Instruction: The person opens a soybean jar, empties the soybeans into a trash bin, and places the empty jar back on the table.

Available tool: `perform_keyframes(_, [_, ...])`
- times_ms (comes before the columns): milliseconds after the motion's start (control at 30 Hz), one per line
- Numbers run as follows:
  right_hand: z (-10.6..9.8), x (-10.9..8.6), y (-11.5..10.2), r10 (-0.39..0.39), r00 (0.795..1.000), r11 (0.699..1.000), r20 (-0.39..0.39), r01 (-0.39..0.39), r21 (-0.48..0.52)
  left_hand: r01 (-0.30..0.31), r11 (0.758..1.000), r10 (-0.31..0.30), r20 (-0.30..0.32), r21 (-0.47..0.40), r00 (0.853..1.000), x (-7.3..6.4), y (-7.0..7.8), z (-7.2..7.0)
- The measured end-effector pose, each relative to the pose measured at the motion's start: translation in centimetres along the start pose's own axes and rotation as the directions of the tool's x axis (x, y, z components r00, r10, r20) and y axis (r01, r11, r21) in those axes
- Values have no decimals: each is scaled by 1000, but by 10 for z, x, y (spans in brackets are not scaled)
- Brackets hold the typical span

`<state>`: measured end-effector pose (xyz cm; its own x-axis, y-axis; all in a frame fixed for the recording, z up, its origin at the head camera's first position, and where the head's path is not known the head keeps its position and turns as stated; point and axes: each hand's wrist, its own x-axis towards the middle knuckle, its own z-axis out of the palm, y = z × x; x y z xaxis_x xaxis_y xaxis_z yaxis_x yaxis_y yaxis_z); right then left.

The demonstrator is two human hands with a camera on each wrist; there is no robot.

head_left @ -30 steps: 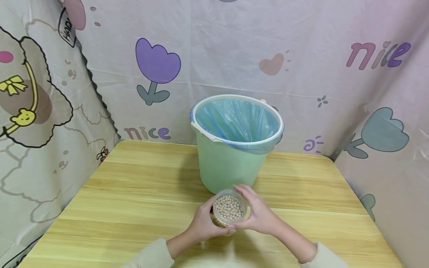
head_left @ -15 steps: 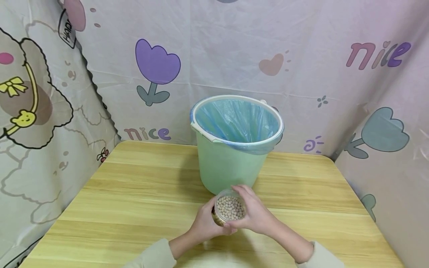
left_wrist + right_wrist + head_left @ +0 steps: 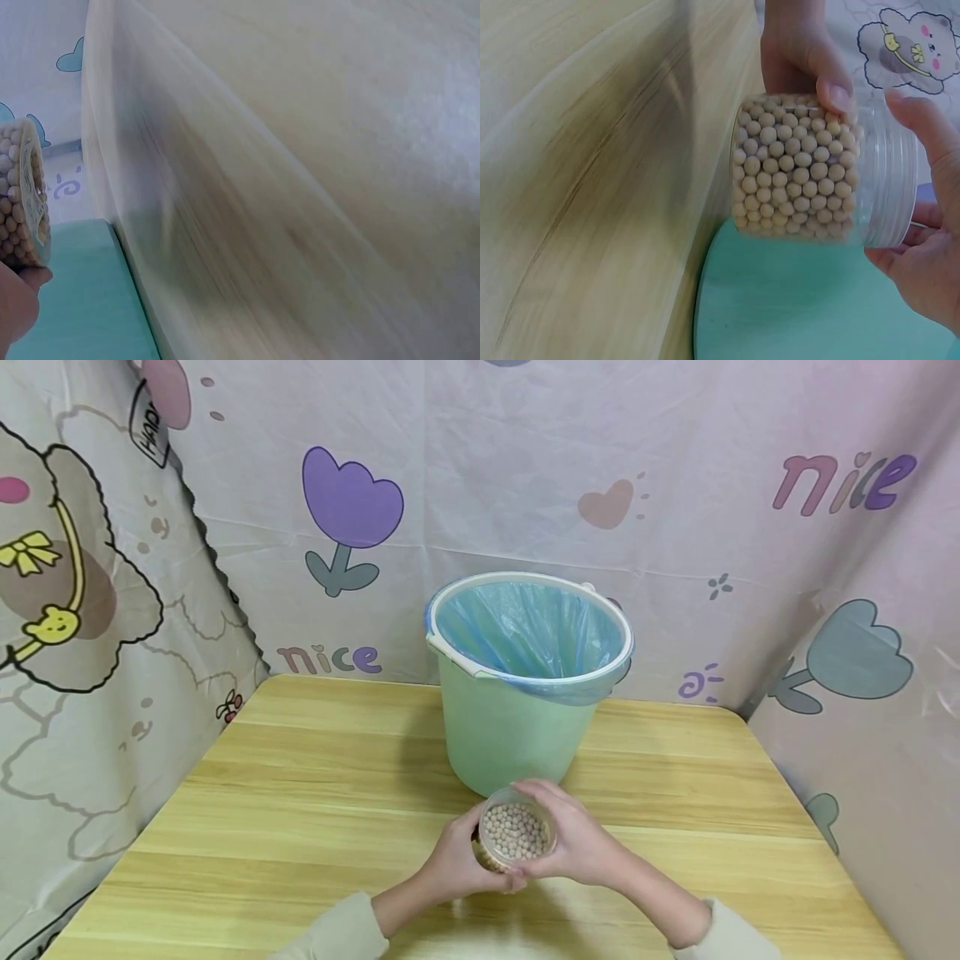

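A clear plastic jar [image 3: 889,180] filled with small beige balls [image 3: 514,832] is held above the table, in front of the bucket. My left hand [image 3: 455,862] grips the jar's lower body, its thumb on the near side. Around the ridged neck curls my right hand [image 3: 576,837], with the thumb near the left thumb and the fingers on the far side. In the right wrist view the balls fill the body, while the neck is transparent. Only part of the jar shows at the left wrist view's edge. Whether a clear lid covers its mouth, I cannot tell.
Just behind the jar stands a pale green bucket [image 3: 517,735] with a white rim and a blue plastic bag [image 3: 536,627] lining it. The wood-grain table [image 3: 300,827] extends to both sides. Patterned cloth [image 3: 480,493] hangs behind and at the sides.
The right hand's fingers shift slightly left around the jar's neck, then back to the right. The jar moves only a little, and the bucket stays where it was.
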<state>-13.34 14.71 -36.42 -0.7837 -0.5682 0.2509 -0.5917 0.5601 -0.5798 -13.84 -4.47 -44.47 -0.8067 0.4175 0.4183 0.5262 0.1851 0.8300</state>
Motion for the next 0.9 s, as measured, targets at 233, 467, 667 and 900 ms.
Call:
perform_keyframes(233, [-5, -1, 4, -55, 996, 998, 66, 53, 30, 46, 998, -41, 87, -51, 995, 0, 1, -4])
perform_keyframes(467, [-7, 0, 4, -83, 987, 994, 136, 72, 84, 63, 990, -43, 159, -126, 986, -3, 1, -9])
perform_keyframes(667, [-10, 1, 5, -158, 970, 985, 185, 143, 96, 56, 984, -17, 223, -169, 975, -4, 1, -13])
perform_keyframes(900, [-9, -2, 8, -147, 962, 987, 230, 130, 90, 68, 989, -41, 194, -132, 980, -4, 1, -10])
